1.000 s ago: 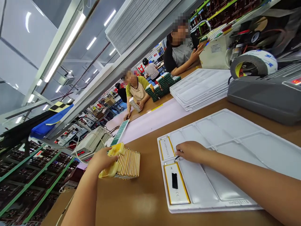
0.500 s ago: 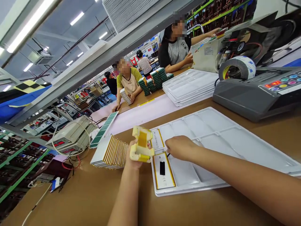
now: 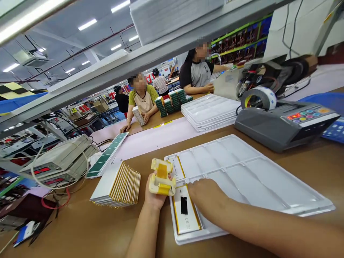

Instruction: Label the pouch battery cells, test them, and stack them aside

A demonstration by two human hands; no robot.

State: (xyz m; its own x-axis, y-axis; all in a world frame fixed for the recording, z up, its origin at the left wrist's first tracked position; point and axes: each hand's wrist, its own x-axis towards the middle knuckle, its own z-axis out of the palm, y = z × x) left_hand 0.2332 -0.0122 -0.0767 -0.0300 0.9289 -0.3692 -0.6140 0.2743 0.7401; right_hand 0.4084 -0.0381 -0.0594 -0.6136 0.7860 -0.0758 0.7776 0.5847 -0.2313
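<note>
My left hand (image 3: 156,195) is closed around a pale yellow plastic holder (image 3: 162,177) with an amber patch, held over the left edge of the white tray (image 3: 242,186). My right hand (image 3: 205,197) is bent over the tray, knuckles up, its fingertips hidden beside a flat white battery pack (image 3: 182,222) with gold edges and a strip of black tape. Whether the right hand holds anything cannot be seen. Another white pack (image 3: 177,167) lies in the compartment behind, partly covered by the holder. Left of my left hand stands a leaning stack of similar packs (image 3: 118,186).
A grey tape dispenser (image 3: 279,122) stands at the right, with stacked white trays (image 3: 209,111) behind the open tray. Electronic boxes with cables (image 3: 59,157) and a green-panelled sheet (image 3: 107,156) are at the left. Two people sit across the bench, beneath an overhead beam (image 3: 107,68).
The view has shifted, so the bench sits lower in it. My right hand has moved nearer the taped pack and now covers its upper right edge. My left hand still holds the holder.
</note>
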